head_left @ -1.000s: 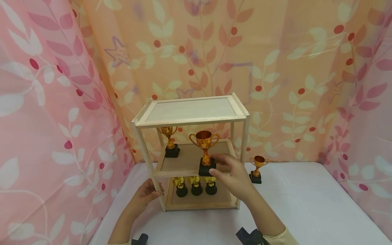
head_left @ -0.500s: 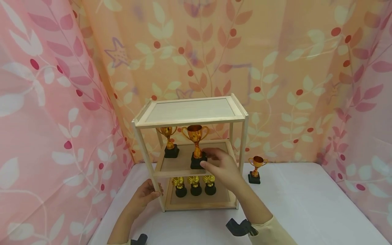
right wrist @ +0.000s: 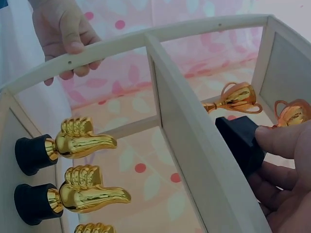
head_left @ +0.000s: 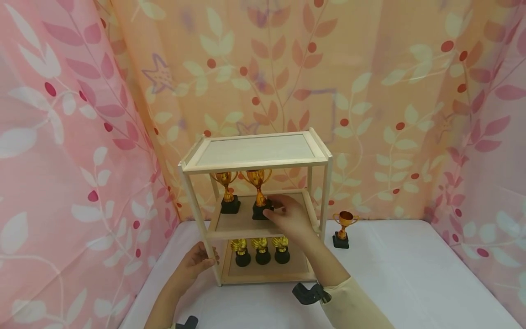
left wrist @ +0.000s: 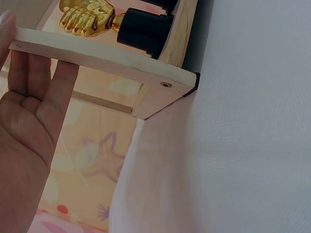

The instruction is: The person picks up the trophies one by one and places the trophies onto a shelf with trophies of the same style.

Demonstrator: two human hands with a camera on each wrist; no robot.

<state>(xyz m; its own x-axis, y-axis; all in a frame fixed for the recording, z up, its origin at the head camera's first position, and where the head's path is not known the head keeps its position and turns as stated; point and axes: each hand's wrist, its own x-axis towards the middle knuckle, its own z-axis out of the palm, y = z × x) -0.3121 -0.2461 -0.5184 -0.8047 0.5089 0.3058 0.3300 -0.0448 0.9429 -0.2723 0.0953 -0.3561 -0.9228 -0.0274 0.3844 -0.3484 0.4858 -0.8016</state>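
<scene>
Setting down: the gold cup (head_left: pixel 260 195) would settle best with its black base (right wrist: pixel 238 141) lowered flat onto the middle shelf (head_left: pixel 240 225), its handles kept from knocking the standing cup (head_left: pixel 228 197) and its rim from the top panel (head_left: pixel 256 151).
Letting go: best once the base bears evenly, fingers parting sideways.
Right hand (head_left: pixel 292 220): pinches that base between thumb and fingers.
Gold cup: at the right hand's fingertips, left of the palm, bowl above them, right of the standing cup; whether it touches the shelf cannot be told.
Left hand (head_left: pixel 194 263): fingers curled round the front left post (head_left: pixel 199 210), a steadying hold worth keeping.
Thumbs-up trophies (head_left: pixel 262 256): three, below the gold cup.
</scene>
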